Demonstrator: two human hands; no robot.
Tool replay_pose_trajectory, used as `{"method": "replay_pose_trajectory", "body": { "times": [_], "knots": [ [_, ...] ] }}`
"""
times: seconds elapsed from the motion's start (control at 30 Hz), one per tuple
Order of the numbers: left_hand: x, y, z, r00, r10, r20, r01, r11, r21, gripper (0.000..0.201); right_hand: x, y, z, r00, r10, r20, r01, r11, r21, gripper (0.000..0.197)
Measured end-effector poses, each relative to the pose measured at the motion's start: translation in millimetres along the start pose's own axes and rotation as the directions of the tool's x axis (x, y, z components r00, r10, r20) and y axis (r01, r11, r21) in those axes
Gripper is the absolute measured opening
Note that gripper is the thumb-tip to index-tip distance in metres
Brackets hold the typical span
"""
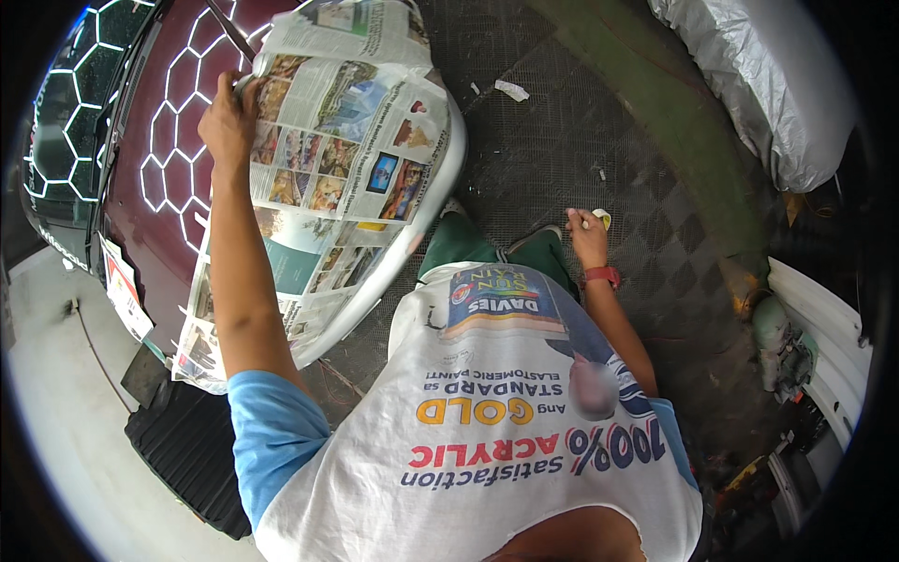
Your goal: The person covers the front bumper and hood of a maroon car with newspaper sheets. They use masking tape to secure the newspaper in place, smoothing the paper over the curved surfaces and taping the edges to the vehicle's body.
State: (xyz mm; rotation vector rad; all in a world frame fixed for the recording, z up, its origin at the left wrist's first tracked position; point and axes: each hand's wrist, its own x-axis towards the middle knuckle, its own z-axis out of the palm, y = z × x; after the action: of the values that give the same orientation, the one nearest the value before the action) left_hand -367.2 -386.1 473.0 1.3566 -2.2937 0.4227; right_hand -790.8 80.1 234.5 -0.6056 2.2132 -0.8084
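Sheets of newspaper [323, 192] lie over the front of a maroon car hood [150, 225], reaching down to the pale bumper edge [457, 155]. At the sheet's upper left edge, my left hand [228, 126] has its fingers curled on the paper's border; its fingertips are partly hidden. My right hand [588, 242] hangs low on the right, away from the car. Its fingers close on a small roll of yellowish tape [600, 218]. A red watch or band [602, 275] circles that wrist.
Dark textured matting [524, 122] covers the floor, with white paper scraps [511, 90] on it. Silvery plastic sheeting [768, 84] wraps something at the upper right. A curved white panel [824, 347] stands at the right. A black ridged object [183, 450] sits at lower left.
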Motion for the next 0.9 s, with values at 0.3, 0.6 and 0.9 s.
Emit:
{"method": "replay_pose_trajectory", "body": {
  "times": [0.3,0.6,0.9],
  "knots": [
    [26.4,-26.0,59.1,0.99,0.101,0.101,-0.088,0.989,-0.123,0.049,-16.5,-115.1,53.2,0.977,-0.167,0.136,0.177,0.982,-0.063,0.035],
    [32.8,-30.9,88.1,0.977,0.183,0.11,-0.15,0.954,-0.261,0.043,-55.2,-344.1,147.2,0.459,-0.775,0.433,0.884,0.444,-0.143,0.056],
    [-8.2,-35.1,19.4,0.892,-0.342,-0.295,0.269,0.927,-0.261,0.061,-54.2,-414.2,226.7,0.313,-0.73,0.607,0.947,0.194,-0.255,0.083]
  ]
}}
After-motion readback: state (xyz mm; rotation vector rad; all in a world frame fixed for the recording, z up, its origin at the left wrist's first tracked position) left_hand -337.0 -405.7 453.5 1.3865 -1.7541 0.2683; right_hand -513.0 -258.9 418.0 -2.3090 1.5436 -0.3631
